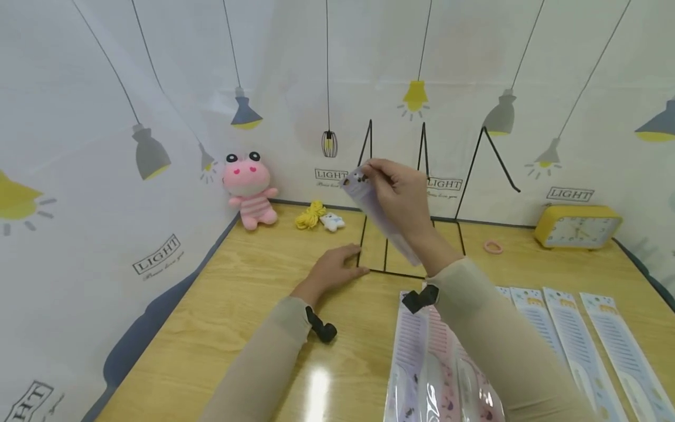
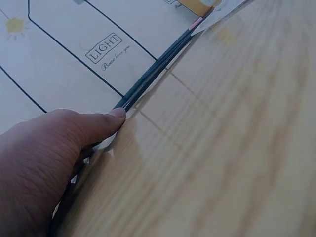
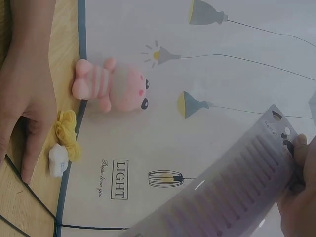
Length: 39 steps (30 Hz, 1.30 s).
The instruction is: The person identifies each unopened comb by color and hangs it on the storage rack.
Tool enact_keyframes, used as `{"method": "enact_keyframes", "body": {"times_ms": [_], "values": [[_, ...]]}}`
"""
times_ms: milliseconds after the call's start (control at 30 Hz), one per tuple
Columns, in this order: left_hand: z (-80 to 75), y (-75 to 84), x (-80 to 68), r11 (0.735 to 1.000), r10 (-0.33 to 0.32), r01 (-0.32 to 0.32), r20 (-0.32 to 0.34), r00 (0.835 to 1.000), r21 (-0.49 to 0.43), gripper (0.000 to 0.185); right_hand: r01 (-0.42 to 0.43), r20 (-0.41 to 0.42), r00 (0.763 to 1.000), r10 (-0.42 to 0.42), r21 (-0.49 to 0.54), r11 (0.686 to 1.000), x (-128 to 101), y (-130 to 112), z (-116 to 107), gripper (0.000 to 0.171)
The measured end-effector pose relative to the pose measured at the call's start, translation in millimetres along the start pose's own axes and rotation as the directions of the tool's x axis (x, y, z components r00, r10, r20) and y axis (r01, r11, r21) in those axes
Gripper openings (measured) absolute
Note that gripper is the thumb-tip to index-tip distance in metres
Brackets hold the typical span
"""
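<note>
The right hand, near the middle of the head view, pinches between thumb and bent fingers the top end of a packaged purple comb, which hangs tilted down to the right, above the table. The left hand is at middle, with fingers rather straight and apart, and it touches the left front of a black wire rack. Wood surface extends from the left sleeve to the table's left edge. The right side is narrower for moving: packaged purple and pink combs lie at the lower middle, and packaged blue combs at the lower right.

The right wrist view shows the comb's teeth and the small word "hello!", which the head view does not make readable. The left wrist view shows the thumb lying on the black bars; the other fingers there are mostly hidden.

Along the back edge are a pink plush toy, yellow yarn, a small white toy, a pink ring and a yellow clock. Behind hangs a white sheet with printed lamps.
</note>
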<state>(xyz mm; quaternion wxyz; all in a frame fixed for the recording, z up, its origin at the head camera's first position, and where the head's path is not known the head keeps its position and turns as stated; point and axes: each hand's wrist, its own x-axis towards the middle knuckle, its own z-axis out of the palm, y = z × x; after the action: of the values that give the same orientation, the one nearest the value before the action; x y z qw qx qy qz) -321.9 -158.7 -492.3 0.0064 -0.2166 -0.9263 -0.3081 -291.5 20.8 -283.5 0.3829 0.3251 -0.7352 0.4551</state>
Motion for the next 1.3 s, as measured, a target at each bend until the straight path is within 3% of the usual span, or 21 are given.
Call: {"method": "enact_keyframes", "body": {"times_ms": [500,800,1300], "values": [[2.2,5.1,0.5,1.0,0.019,-0.019,-0.008,1.0,0.023,0.069,0.017,0.0,1.0,-0.017,-0.039,0.999,0.1,8.9,4.7,0.013],[1.7,5.1,-0.9,1.0,-0.011,0.011,0.008,1.0,0.026,0.068,0.063,-0.002,0.998,-0.063,-0.069,0.996,-2.5,18.1,10.3,0.015],[0.2,1.9,1.5,0.999,-0.042,0.042,0.008,0.999,0.033,0.07,0.03,-0.019,0.999,-0.031,-0.062,0.998,2.4,30.0,20.0,0.017]]}}
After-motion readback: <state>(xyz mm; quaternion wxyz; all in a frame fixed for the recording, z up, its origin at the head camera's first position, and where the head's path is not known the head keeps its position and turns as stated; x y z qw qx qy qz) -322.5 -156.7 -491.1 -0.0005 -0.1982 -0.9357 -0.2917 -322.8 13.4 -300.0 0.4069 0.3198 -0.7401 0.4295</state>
